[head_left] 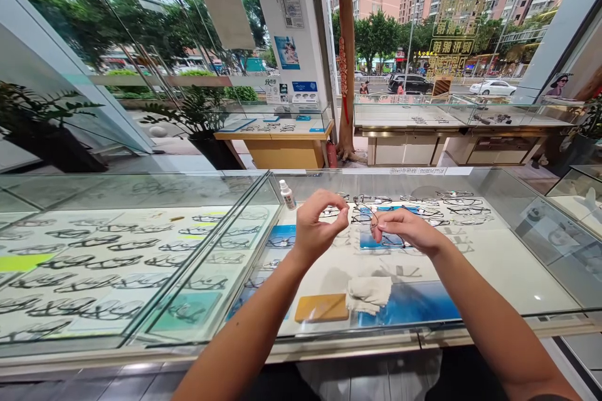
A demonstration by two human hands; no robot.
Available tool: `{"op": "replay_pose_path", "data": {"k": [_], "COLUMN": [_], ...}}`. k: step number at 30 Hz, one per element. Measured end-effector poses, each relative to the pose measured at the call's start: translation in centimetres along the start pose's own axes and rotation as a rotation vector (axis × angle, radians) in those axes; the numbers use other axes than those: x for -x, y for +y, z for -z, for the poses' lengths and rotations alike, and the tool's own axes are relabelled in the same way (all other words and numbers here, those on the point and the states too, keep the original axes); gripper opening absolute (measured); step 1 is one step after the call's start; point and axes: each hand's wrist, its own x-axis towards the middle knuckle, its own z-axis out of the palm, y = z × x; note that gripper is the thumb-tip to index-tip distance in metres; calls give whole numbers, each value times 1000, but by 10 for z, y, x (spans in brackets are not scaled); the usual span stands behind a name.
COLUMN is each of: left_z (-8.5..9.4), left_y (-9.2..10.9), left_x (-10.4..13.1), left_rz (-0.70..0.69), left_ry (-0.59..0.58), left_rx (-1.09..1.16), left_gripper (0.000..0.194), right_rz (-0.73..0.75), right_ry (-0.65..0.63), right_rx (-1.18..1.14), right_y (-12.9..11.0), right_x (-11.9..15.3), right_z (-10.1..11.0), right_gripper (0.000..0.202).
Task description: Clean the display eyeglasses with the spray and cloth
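"Eyeglasses first: where are they?"

"Above the glass tabletop, between the person's two hands."

"What are the right hand's fingers doing?"

"Pinching one end of the thin frame, thumb against forefinger."

"And the left hand's?"

"Thumb and forefinger curl into a ring, tips close together just beside the other end. Whether they grip it, one cannot tell."

"What lies near them?"

"Toward the person, a crumpled pale cloth just beside a mustard-coloured case. A white spray bottle stands beyond, left of the hands."

"Under the glass?"

"Spectacle frames in rows, and a blue sheet below the cloth. The left display section holds many more."

"Farther back?"

"A tree trunk beside a wooden display case; outside, a black car and a white car."
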Motion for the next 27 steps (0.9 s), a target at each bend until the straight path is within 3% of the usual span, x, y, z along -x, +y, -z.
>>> {"op": "replay_pose_path", "data": {"k": [9,17,27], "left_z": [0,3,1], "left_y": [1,4,8], "left_x": [1,0,2], "left_rz": [-65,-144,-130], "left_ry": [-58,-312,-417], "left_rx": [3,61,30], "left_gripper": [18,11,7], "right_rz": [-15,3,20], "right_ry": [-106,-282,-345], "right_rx": [12,80,171], "right_y": [-11,-25,-27], "right_x": [7,13,17], "right_z": [13,24,31], "right_gripper": [46,47,47]}}
